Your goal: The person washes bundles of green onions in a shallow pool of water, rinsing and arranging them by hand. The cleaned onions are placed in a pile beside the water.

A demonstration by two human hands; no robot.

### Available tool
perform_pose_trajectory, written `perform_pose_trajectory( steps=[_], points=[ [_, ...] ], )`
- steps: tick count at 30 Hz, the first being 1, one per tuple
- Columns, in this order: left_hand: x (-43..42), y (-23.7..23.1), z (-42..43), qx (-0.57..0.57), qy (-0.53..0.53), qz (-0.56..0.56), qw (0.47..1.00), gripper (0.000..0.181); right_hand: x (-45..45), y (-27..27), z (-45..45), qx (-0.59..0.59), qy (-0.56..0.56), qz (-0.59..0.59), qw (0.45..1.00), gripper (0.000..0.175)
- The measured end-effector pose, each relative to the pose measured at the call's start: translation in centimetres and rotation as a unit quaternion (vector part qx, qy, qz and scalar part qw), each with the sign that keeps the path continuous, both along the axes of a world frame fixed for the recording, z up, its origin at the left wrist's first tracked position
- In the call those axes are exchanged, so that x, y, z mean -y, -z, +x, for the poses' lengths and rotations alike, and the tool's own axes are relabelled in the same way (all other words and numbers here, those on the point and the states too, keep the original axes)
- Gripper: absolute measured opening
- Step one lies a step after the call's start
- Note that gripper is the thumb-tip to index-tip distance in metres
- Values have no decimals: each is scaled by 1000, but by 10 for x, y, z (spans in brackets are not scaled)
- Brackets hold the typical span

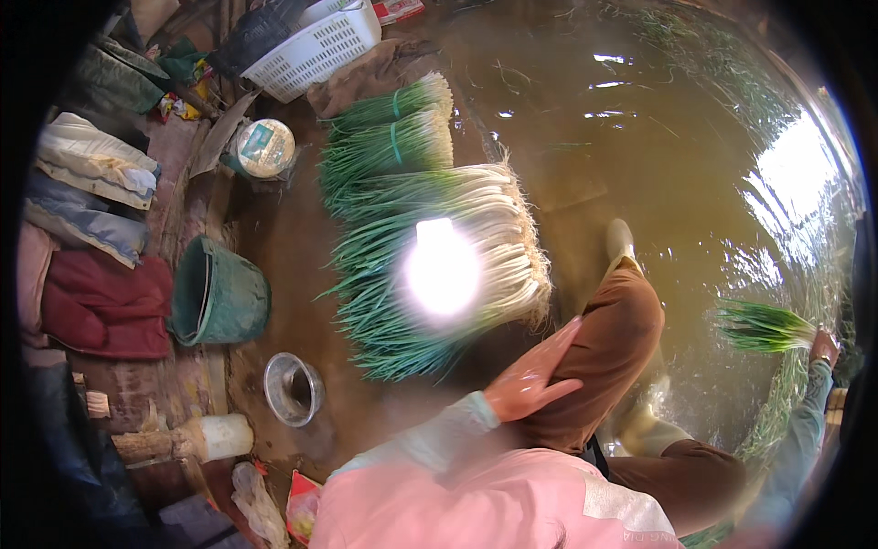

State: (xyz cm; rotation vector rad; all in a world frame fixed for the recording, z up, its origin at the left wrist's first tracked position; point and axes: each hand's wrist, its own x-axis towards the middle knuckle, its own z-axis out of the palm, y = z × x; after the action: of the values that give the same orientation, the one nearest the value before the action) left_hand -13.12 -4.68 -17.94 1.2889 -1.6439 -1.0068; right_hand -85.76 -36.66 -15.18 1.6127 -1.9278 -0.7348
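Note:
My left hand (525,381) rests on my brown-trousered knee (621,329), thumb spread from the fingers, and it looks wet. Far to the right, my right hand (825,348) grips a small bunch of green onions (765,326) at the white root end, its leaves pointing left over the muddy water. A wide row of loose green onions (480,195) lies before me, leaves to the left and trimmed-looking white stems and roots to the right. Bright glare hides the middle of the row. Beyond it lie tied bundles of green onions (405,130) with teal bands.
Brown water (569,158) covers the floor on the right. To the left stand a green bucket (230,291), a metal bowl (317,391) and a lidded tub (266,147). A white plastic crate (322,51) sits at the back. Cut greens (775,418) lie along the right side.

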Motion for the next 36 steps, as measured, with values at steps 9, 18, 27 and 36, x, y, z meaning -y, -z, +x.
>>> perform_pose_trajectory(
  steps=[9,18,27,36],
  points=[
    [22,107,153,155,-521,-58,838,61,-31,6,78,-49,51,113,991,37],
    [89,116,139,538,-595,-54,595,73,-58,-22,135,8,88,120,989,38],
    [79,112,154,396,-644,-79,650,67,-29,-68,192,43,-98,30,994,37],
    [-29,12,238,89,-702,-117,697,34,-47,-185,497,22,-502,-178,846,52]
  ],
)
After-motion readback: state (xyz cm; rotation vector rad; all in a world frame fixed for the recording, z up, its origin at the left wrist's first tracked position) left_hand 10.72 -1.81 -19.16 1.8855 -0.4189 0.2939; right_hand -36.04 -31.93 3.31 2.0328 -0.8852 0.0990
